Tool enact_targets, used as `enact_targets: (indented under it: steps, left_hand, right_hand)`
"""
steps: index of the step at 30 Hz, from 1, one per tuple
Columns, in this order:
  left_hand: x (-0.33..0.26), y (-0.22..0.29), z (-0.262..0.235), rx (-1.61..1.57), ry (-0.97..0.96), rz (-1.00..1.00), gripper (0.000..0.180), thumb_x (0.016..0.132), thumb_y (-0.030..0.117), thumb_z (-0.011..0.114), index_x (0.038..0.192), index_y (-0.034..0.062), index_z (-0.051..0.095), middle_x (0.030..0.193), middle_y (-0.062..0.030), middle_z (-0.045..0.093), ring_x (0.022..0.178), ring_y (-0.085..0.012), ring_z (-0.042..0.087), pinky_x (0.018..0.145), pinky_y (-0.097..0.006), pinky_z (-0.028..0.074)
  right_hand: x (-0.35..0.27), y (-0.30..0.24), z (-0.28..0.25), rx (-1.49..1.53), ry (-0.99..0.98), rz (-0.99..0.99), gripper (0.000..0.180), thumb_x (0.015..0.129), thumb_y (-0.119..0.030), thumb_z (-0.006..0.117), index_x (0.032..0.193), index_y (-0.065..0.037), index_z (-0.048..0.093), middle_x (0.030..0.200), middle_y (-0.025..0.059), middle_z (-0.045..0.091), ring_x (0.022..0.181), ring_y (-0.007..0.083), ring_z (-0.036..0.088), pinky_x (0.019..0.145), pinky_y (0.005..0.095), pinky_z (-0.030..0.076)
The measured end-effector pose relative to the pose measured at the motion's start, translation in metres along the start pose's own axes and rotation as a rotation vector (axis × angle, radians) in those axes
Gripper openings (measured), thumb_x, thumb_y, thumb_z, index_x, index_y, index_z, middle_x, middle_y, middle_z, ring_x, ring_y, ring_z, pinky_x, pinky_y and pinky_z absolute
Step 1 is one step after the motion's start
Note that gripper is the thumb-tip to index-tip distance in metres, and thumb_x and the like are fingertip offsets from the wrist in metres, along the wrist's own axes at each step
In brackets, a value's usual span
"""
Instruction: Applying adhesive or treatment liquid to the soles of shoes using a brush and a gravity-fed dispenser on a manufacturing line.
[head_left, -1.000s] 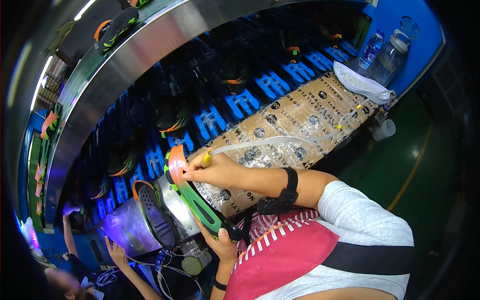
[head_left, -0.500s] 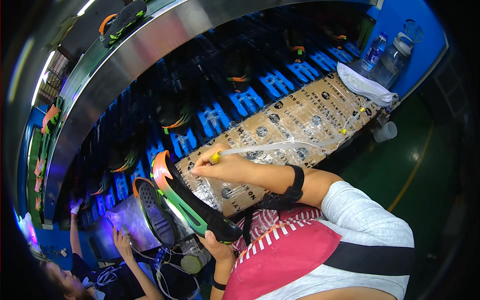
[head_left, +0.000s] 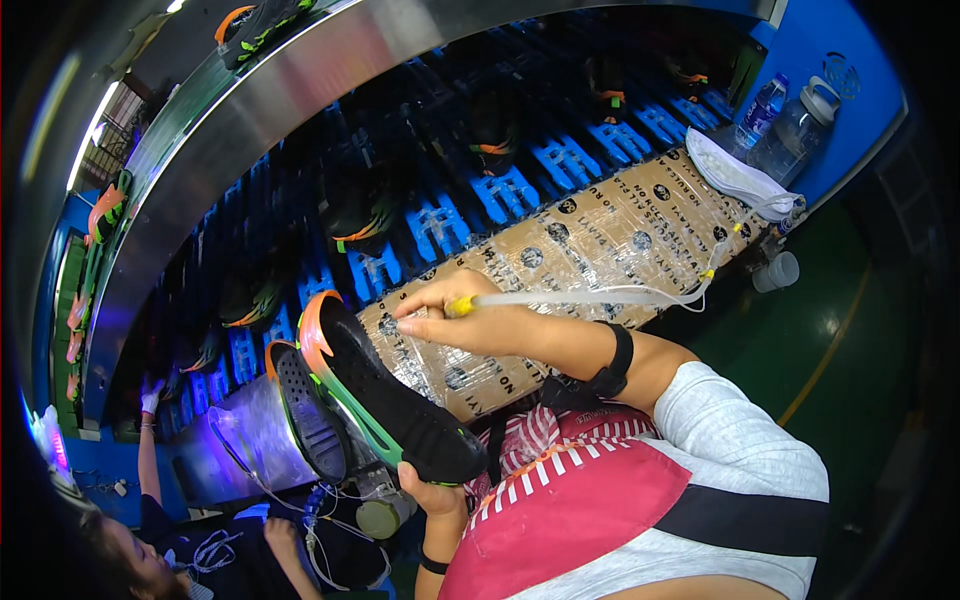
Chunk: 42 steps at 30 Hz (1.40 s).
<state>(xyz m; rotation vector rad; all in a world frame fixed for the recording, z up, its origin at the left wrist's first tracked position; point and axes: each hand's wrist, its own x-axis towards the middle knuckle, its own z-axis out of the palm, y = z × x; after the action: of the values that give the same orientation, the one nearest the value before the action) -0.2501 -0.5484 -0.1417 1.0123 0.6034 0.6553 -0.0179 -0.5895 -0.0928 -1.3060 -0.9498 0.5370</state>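
My left hand (head_left: pixel 432 492) is closed on one end of a shoe sole (head_left: pixel 395 395), a black one with a green-to-orange side wall. The sole is tilted up and to the left, with its dark hollow inside showing. Between the fingers of my right hand (head_left: pixel 465 318) is a pen-like applicator (head_left: pixel 460 306) with a yellow fitting, fed by a clear tube (head_left: pixel 590 298). That hand is just right of the sole's orange end; I cannot make out the tool's tip. A second sole (head_left: pixel 308 410), dark with holes and an orange tip, stands left of the held one.
A long cardboard-covered, film-wrapped ledge (head_left: pixel 590 240) runs beside a conveyor with blue holders (head_left: pixel 505 197) carrying shoe parts. Two bottles (head_left: pixel 795 125) and a white cloth-like item (head_left: pixel 735 172) are at far right. A co-worker (head_left: pixel 215 545) is at lower left.
The held sole has turned so that more of its inside faces me. My right hand has shifted slightly right. The co-worker's hand has drawn back from the metal box.
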Motion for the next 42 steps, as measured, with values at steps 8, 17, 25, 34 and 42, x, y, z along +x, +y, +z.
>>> enact_targets:
  steps: [8,17,25,34,42]
  left_hand:
    - [-0.008,-0.002,0.0,0.055,0.009,-0.068,0.07,0.083,0.056,0.035,0.12,-0.001,0.049,0.113,-0.0137,0.057,0.101,-0.0259,0.057,0.088,-0.038,0.045]
    - [-0.015,-0.008,-0.007,0.076,-0.011,-0.086,0.073,0.081,0.057,0.039,0.124,-0.0018,0.046,0.115,-0.0142,0.056,0.104,-0.0266,0.056,0.091,-0.039,0.044]
    - [-0.017,-0.01,-0.009,0.113,-0.029,-0.062,0.071,0.081,0.055,0.04,0.124,-0.0014,0.045,0.117,-0.0135,0.055,0.105,-0.0263,0.055,0.092,-0.038,0.043]
    - [-0.02,-0.005,-0.003,0.167,-0.021,-0.053,0.07,0.079,0.052,0.044,0.124,-0.0007,0.045,0.117,-0.0137,0.054,0.106,-0.0265,0.055,0.092,-0.038,0.043]
    - [-0.018,0.012,0.023,0.016,0.017,-0.151,0.071,0.083,0.057,0.034,0.125,0.0013,0.045,0.118,-0.0159,0.054,0.106,-0.0281,0.054,0.093,-0.04,0.043]
  right_hand:
    - [-0.002,-0.016,0.016,0.031,-0.068,0.049,0.028,0.074,-0.026,0.064,0.085,0.0,0.067,0.081,0.016,0.066,0.078,0.0288,0.064,0.071,0.034,0.049]
    - [0.001,-0.007,0.029,0.086,-0.072,0.076,0.029,0.074,-0.025,0.068,0.088,0.0,0.067,0.066,0.0078,0.06,0.061,0.0153,0.057,0.058,0.0289,0.044]
    - [0.002,-0.013,0.03,0.159,-0.094,0.175,0.026,0.073,-0.025,0.068,0.084,-0.001,0.067,0.064,0.0053,0.059,0.06,0.012,0.054,0.055,0.0279,0.04]
    - [0.004,-0.015,0.028,0.279,-0.074,0.093,0.018,0.074,-0.018,0.066,0.074,0.0,0.064,0.063,0.0056,0.06,0.058,0.01,0.053,0.054,0.0273,0.04]
    - [0.002,-0.013,0.021,0.277,-0.05,0.051,0.018,0.075,-0.018,0.065,0.07,0.0,0.064,0.058,0.0052,0.057,0.055,0.0093,0.052,0.053,0.0267,0.04]
